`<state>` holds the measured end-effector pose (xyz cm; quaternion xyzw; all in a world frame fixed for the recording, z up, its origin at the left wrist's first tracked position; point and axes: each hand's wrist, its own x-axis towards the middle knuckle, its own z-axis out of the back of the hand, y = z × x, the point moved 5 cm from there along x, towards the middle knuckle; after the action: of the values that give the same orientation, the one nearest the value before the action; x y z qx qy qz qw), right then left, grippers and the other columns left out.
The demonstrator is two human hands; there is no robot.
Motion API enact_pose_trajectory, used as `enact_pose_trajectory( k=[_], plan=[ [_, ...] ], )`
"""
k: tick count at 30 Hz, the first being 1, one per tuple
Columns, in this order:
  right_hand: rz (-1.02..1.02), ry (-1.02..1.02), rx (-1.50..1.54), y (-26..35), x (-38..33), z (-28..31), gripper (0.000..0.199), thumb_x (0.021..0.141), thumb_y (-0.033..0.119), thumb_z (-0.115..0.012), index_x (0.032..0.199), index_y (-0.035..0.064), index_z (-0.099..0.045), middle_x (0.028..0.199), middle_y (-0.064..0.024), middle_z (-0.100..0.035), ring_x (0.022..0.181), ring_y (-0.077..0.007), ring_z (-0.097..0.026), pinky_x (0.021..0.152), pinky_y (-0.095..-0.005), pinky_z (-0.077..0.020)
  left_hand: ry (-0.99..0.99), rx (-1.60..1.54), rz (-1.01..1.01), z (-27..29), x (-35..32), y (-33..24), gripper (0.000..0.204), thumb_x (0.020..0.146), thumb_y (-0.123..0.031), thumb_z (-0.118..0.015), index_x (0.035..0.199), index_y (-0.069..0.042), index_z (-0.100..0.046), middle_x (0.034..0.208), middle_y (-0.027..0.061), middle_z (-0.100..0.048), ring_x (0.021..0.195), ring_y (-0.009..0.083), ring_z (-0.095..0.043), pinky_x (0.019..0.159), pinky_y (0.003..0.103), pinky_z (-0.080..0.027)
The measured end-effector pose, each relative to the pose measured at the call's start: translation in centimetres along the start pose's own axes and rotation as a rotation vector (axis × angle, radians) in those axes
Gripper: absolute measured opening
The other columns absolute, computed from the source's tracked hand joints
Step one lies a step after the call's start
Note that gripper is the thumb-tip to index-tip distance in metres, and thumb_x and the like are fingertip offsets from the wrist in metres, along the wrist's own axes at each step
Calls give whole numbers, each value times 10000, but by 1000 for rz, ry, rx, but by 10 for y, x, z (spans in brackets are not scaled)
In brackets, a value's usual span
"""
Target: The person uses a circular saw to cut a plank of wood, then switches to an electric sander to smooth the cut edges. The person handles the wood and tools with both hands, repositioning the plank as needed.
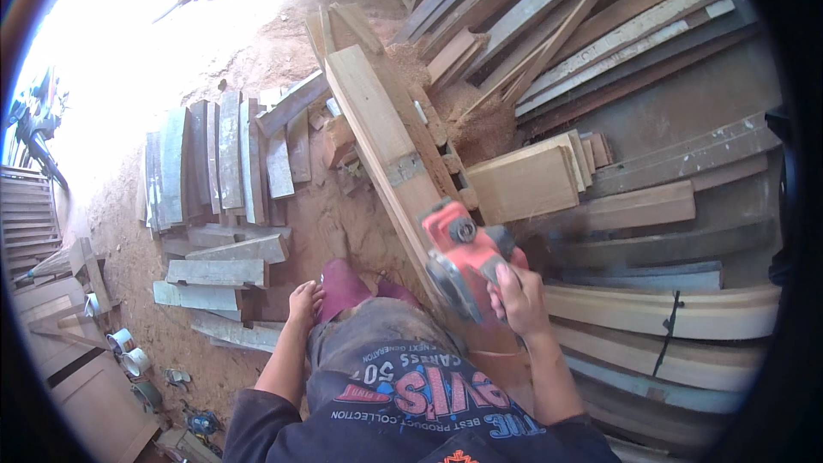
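I am gripping the red planer [463, 253] tight in my right hand [517, 300], keeping it flat on the long plank [377, 133], while my left hand [304, 300] is hanging loose.

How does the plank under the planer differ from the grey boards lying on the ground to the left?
The plank being planed is pale, fresh-looking wood; the grey boards look weathered. The plank is long and runs up from the red power planer, which the right hand holds on it; the grey boards are shorter and lie side by side on the dirt, untouched. The left hand is off both. Both are flat sawn timber.
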<state>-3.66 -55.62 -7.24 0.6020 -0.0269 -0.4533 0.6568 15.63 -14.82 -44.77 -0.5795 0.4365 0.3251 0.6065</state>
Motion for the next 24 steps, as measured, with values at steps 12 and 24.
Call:
enact_pose_trajectory(
  k=[12, 24],
  plan=[
    [348, 187, 30, 262, 336, -168, 591, 1116, 513, -496, 948, 3, -743, 631, -9, -540, 447, -127, -497, 408, -335, -408, -225, -228, 18, 93, -15, -6, 564, 1067, -291, -675, 1549, -39, -523, 1507, 186, -625, 1306, 329, -638, 1097, 498, -505],
    [198, 210, 0, 114, 166, -91, 554, 1102, 547, -542, 844, 68, -647, 646, 15, -567, 468, -86, -518, 418, -289, -412, -218, -128, 4, 102, -9, 31, 416, 1048, -284, -705, 1404, -80, -638, 1283, 105, -732, 1074, 245, -733, 844, 400, -603]
  ],
)
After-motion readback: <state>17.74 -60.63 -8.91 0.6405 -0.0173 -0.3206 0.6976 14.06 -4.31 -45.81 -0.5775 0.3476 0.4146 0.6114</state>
